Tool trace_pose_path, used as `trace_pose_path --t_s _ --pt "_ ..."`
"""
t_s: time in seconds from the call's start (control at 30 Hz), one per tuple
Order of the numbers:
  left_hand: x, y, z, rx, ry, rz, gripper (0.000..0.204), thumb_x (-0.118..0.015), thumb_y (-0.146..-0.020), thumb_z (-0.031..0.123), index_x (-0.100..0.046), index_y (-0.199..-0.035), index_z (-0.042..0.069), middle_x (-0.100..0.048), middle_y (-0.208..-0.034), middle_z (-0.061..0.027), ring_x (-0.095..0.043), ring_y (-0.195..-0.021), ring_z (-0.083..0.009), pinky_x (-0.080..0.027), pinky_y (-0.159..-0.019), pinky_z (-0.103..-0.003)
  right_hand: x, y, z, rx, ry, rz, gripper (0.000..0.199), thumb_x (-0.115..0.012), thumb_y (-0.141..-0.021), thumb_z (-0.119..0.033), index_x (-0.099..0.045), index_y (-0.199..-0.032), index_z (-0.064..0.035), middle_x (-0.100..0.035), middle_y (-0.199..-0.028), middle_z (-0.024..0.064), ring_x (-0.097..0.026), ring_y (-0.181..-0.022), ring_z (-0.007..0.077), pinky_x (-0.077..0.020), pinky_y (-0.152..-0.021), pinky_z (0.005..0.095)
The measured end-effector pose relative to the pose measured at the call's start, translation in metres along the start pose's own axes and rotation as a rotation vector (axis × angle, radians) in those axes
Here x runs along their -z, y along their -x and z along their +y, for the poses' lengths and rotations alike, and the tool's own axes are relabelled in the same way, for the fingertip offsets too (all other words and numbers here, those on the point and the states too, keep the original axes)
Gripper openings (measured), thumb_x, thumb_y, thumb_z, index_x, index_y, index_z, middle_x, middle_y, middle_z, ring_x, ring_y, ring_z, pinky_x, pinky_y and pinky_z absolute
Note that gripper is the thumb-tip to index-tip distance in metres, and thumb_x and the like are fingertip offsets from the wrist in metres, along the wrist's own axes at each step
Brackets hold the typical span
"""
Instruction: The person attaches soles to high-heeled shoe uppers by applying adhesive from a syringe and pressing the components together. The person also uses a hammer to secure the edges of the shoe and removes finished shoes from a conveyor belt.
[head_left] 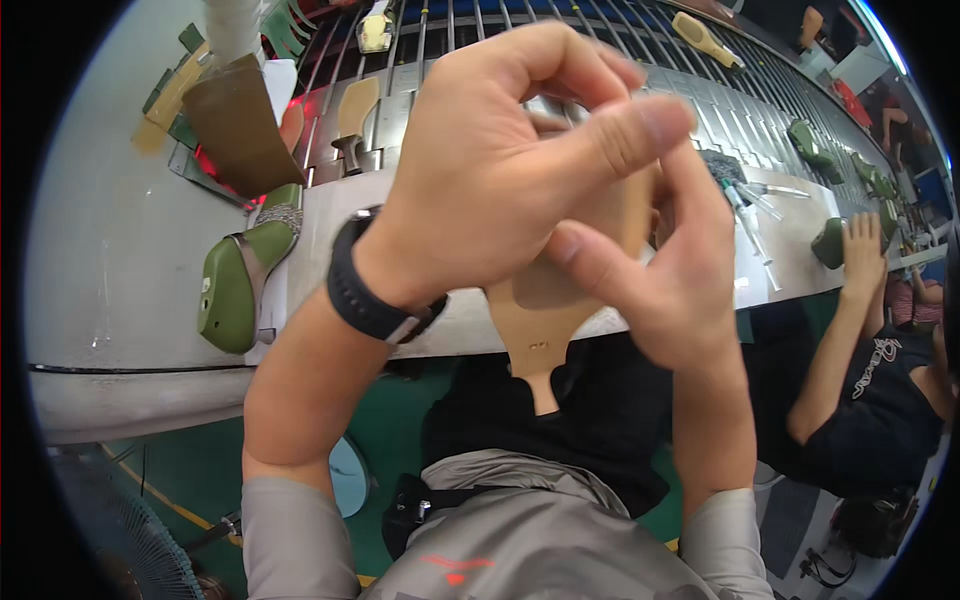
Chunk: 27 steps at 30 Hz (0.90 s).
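Right now both hands, left hand (480, 170) and right hand (660, 260), have fingers clamped on a tan heeled shoe sole (540, 320); a green high-heeled shoe (240, 280) lies at nine o'clock on the grey surface (120, 250)

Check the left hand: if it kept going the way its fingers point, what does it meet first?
The left hand points rightward across the tan shoe insole; it would first meet the right hand, already touching. Depth is unclear.
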<state>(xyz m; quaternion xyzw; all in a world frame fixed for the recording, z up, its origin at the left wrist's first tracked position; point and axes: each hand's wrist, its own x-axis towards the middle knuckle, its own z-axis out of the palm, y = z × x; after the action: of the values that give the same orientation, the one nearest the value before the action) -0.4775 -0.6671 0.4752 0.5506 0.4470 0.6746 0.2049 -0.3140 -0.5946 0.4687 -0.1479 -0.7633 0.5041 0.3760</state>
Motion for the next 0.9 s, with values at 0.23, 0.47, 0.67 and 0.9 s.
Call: trace_pose_path --t_s 0.23,0.47,0.67,0.9 --pt "0.018 0.091 -0.085 0.533 0.498 0.293 0.051 -0.041 -0.117 0.048 -0.069 -0.116 0.005 -0.069 -0.136 -0.0175 -0.066 -0.124 -0.0264 -0.048 -0.111 -0.046 0.088 0.034 0.034 -0.47 -0.25 0.146 0.034 -0.065 -0.105 -0.021 -0.072 -0.117 0.0094 -0.078 -0.103 0.0128 -0.075 -0.089 0.0157 -0.0583 -0.086 0.0285" --pt "-0.011 0.106 -0.113 0.483 0.203 0.606 0.069 -0.031 -0.117 0.056 -0.07 -0.116 -0.001 -0.075 -0.104 -0.0155 -0.072 -0.095 -0.0199 -0.057 -0.089 -0.033 0.046 0.157 0.058 -0.636 -0.659 0.296 0.045 -0.066 -0.107 -0.018 -0.055 -0.14 0.0098 -0.074 -0.122 0.0166 -0.075 -0.108 0.0213 -0.0583 -0.099 0.0324" --pt "0.021 0.053 -0.116 0.243 0.097 -0.02 0.076 -0.034 -0.117 0.056 -0.077 -0.1 -0.004 -0.077 -0.094 -0.0114 -0.071 -0.088 -0.0176 -0.055 -0.086 -0.031 0.028 0.092 0.05 -0.205 0.326 -0.217 0.052 -0.086 -0.087 -0.006 -0.066 -0.134 0.0004 -0.073 -0.096 0.0086 -0.069 -0.078 0.0149 -0.0557 -0.067 0.0291" --pt "0.013 0.057 -0.108 0.197 -0.064 -0.105 0.103 -0.013 -0.109 0.076 -0.076 -0.1 -0.006 -0.073 -0.1 -0.0159 -0.068 -0.095 -0.0234 -0.052 -0.09 -0.036 0.018 0.003 0.033 0.313 0.54 -0.407 0.047 -0.08 -0.064 0.001 -0.071 -0.11 -0.002 -0.058 -0.077 0.0083 -0.062 -0.065 0.0302 -0.0504 -0.057 0.0392"
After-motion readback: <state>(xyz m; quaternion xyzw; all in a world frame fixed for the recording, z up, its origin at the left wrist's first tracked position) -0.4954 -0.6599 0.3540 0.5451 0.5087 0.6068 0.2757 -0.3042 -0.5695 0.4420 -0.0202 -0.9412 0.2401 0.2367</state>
